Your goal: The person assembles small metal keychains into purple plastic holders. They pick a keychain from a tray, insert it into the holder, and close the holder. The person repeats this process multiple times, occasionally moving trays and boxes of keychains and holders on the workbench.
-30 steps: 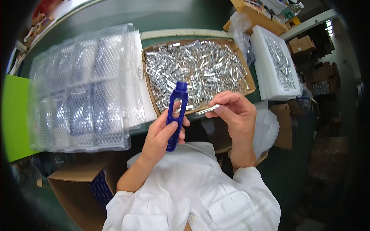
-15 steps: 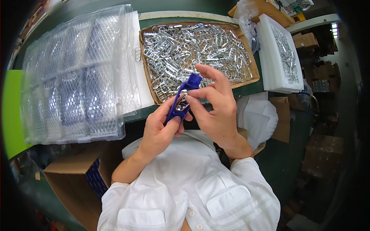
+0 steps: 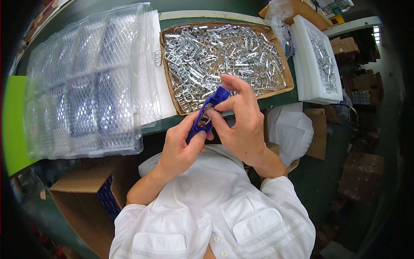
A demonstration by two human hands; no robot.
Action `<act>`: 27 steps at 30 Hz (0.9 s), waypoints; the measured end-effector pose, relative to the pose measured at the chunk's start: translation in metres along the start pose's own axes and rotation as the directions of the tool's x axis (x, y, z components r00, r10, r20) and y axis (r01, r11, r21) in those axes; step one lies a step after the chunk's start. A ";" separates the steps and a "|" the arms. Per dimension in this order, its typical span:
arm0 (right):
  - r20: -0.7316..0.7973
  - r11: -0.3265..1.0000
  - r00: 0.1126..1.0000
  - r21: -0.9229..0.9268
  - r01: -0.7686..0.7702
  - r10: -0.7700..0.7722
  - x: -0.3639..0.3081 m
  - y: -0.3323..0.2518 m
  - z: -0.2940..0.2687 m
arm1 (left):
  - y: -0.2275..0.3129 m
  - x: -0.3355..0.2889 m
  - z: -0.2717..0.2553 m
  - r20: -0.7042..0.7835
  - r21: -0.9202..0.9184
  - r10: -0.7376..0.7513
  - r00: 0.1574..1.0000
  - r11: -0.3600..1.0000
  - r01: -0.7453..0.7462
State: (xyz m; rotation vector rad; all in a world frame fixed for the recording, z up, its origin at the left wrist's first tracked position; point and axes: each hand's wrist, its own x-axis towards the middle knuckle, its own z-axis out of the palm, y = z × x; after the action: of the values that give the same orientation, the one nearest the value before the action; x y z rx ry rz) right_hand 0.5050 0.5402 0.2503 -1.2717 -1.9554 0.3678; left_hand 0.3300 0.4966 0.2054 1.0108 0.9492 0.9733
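Held slantwise above my lap is a long, narrow blue plastic body with a hollow middle and a squarish far end. My left hand is closed round its near end, thumb on top. Inside the hollow sits a shiny metal piece, partly covered by fingers. My right hand pinches at that metal piece with thumb and index finger, the other fingers curled above. Just beyond both hands, a shallow cardboard tray holds a heap of loose, shiny metal parts.
Clear plastic compartment trays, blue showing through some pockets, are stacked on the left. White foam sheets bearing more metal parts stand at the right. An open cardboard box is below left; a white plastic bag lies right of my right arm.
My right thumb and fingertips have pressed closer into the blue body's hollow. The metal piece now lies deeper in it, and the body has tilted slightly rightward.
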 end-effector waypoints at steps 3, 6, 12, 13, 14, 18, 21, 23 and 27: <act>-0.068 0.974 0.979 0.141 -0.179 0.190 -0.002 -0.016 -0.001 | 0.001 -0.001 -0.003 0.021 0.015 0.042 0.999 0.999 -0.042; 0.113 0.924 0.957 0.251 -0.287 0.267 -0.006 -0.012 -0.004 | 0.001 -0.003 -0.001 0.010 0.034 0.073 0.997 0.997 -0.073; 0.276 0.797 0.905 0.435 -0.419 0.325 -0.015 0.007 0.000 | 0.008 -0.001 0.008 -0.068 0.147 -0.033 0.997 0.988 0.043; 0.282 0.789 0.903 0.446 -0.423 0.324 -0.018 0.008 0.002 | 0.005 -0.001 0.008 -0.074 0.160 -0.042 0.996 0.986 0.053; 0.273 0.816 0.907 0.407 -0.410 0.320 -0.019 0.007 0.002 | 0.003 -0.002 0.008 -0.078 0.162 -0.036 0.996 0.986 0.049; 0.248 0.864 0.914 0.319 -0.390 0.321 -0.019 0.007 0.006 | -0.004 0.001 0.010 -0.116 0.202 -0.034 0.993 0.978 0.057; 0.223 0.857 0.916 0.333 -0.393 0.334 -0.018 0.013 0.005 | -0.003 0.006 0.010 -0.111 0.259 -0.003 0.994 0.965 0.032; 0.192 0.785 0.926 0.491 -0.377 0.325 -0.017 0.017 0.003 | 0.006 0.008 0.012 -0.070 0.274 0.047 0.996 0.961 -0.026; 0.007 0.408 0.989 0.911 -0.068 0.149 -0.023 0.042 -0.014 | 0.035 -0.007 0.002 0.234 0.011 0.081 0.969 0.996 -0.086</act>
State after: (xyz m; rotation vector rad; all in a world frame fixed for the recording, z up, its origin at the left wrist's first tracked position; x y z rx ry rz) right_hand 0.5476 0.5376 0.2247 -0.6166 -1.1966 1.2497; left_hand 0.3235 0.4976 0.2410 1.1634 0.7276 0.8918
